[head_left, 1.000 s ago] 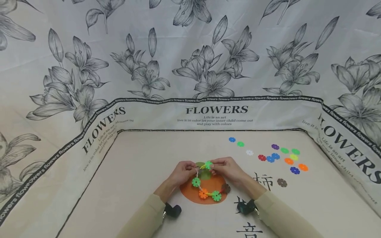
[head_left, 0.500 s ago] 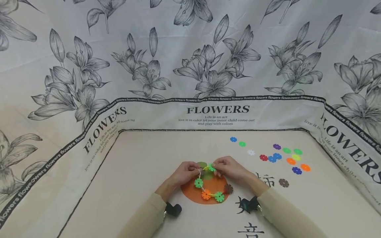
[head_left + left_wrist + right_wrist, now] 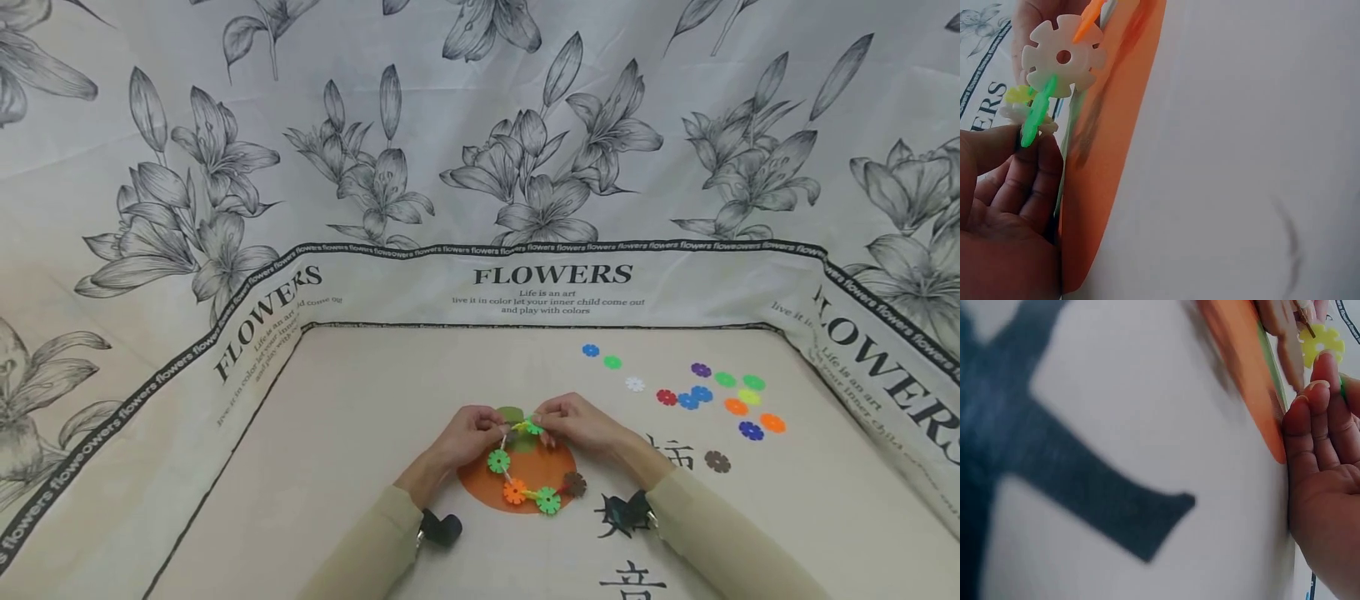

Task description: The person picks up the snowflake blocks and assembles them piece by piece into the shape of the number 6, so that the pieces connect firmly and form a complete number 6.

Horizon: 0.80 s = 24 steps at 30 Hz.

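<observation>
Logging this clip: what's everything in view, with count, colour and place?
Disc chain: one, multicoloured, between hands
Loose discs: 14 (four blue, three green, two orange; one each white, red, purple, yellow, brown), right of chain
Table: one, beige, under hands
Fruit print: one, orange with green top, beneath chain
Characters: three showing, black, right of fruit print
Cloth surround: one, white with dark flowers, behind and beside table
Wrist devices: two, black, at wrists
Sleeves: two, beige, on forearms
Left hand: one, bare, pinching chain
Right hand: one, bare, pinching chain

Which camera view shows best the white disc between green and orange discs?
Left wrist view: the white disc faces the camera, hole visible. Head: small, nearly edge-on. Right wrist: I cannot identify it.
</observation>
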Each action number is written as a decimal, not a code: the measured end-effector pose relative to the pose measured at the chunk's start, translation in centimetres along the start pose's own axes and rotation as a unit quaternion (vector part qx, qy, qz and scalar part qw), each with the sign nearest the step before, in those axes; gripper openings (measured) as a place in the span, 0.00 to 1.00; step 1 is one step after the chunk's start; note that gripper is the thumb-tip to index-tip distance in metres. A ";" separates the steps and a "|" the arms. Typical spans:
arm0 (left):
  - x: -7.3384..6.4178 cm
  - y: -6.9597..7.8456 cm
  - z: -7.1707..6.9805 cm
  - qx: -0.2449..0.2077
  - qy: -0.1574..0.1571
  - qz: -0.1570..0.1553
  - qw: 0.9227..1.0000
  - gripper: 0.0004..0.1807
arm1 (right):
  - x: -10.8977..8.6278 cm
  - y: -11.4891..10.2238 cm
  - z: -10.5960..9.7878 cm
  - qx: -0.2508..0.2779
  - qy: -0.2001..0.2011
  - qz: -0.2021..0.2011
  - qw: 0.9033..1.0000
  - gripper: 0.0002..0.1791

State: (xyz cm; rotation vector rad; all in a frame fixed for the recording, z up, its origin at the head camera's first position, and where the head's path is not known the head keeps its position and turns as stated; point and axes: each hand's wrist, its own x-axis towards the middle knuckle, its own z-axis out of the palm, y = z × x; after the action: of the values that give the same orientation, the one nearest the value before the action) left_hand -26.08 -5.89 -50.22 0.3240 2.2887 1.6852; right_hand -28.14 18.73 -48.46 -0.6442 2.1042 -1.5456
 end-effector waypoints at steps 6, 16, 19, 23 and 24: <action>0.2 0.3 -0.2 0.002 -0.014 0.012 1.000 0.08 | 0.1 -0.2 -0.2 -0.012 0.014 -0.001 1.000 0.15; -0.1 0.0 -0.7 -0.002 -0.044 0.001 0.999 0.11 | 0.0 -1.3 0.1 -0.059 0.053 0.031 0.996 0.13; -0.1 0.2 -0.7 0.017 -0.041 0.009 0.999 0.14 | -0.1 -1.6 0.1 -0.063 0.038 0.032 0.997 0.13; 0.1 0.3 -0.4 0.026 -0.032 0.014 0.999 0.12 | -0.2 -2.2 0.5 -0.085 0.008 0.010 0.996 0.13; 0.1 0.2 -0.3 0.028 -0.031 0.014 0.999 0.11 | -0.1 -2.3 0.7 -0.090 0.003 0.005 0.996 0.13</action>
State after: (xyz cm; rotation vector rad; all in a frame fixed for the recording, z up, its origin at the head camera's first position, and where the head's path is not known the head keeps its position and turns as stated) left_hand -26.31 -6.10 -49.96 0.4175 2.2990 1.6037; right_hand -27.37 17.69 -46.42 -0.6891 2.2659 -1.3644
